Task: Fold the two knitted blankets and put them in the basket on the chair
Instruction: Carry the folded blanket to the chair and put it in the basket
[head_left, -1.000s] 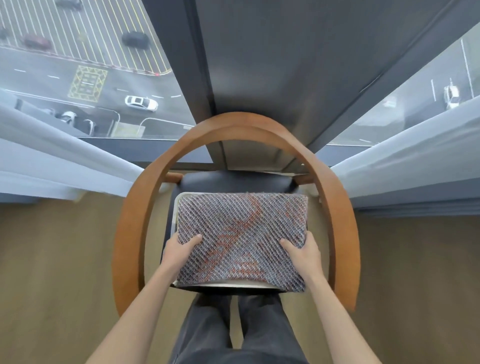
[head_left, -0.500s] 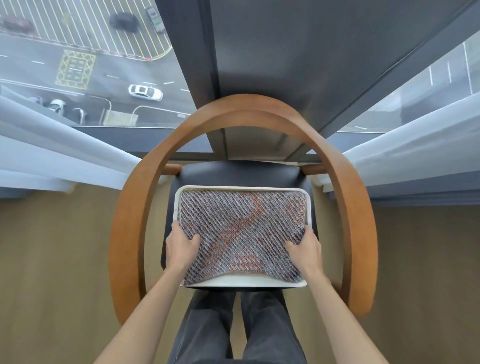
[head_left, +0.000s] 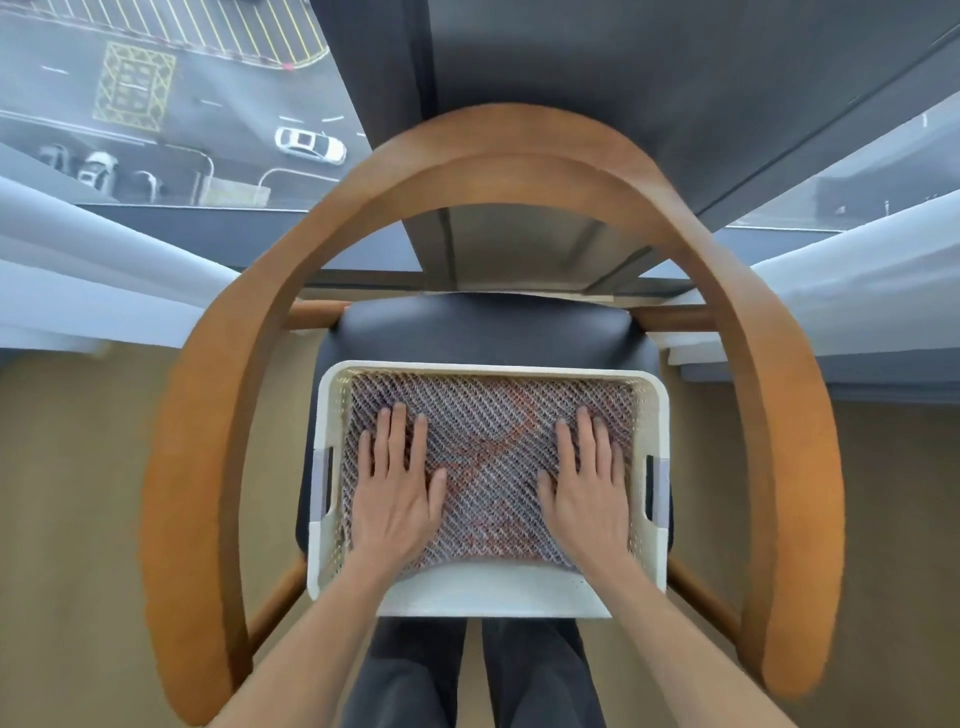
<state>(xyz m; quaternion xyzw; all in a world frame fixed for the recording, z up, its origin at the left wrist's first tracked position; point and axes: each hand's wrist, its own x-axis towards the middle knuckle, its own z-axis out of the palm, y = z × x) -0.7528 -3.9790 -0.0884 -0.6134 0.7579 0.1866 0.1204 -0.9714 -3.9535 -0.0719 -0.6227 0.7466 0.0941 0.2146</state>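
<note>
Hands flat: my left hand (head_left: 397, 488) and right hand (head_left: 584, 488) lie palm down on the folded knitted blanket (head_left: 488, 431), fingers straight and slightly spread, pointing toward 12 o'clock and gripping nothing. The blanket, grey with a rust-red pattern, fills the white plastic basket (head_left: 488, 597) and sits below its rim. My left hand presses the blanket's 9 o'clock half and my right its 3 o'clock half, well apart. I cannot tell whether a second blanket lies underneath. The basket has cut-out handles (head_left: 324, 483) at 9 and 3 o'clock. It stands on the black padded seat (head_left: 488, 327) of the wooden chair (head_left: 493, 156), whose curved back arcs round from 7 through 12 to 5 o'clock. Toward 11 o'clock a window (head_left: 156, 130) looks down on a white car (head_left: 310, 145).
</note>
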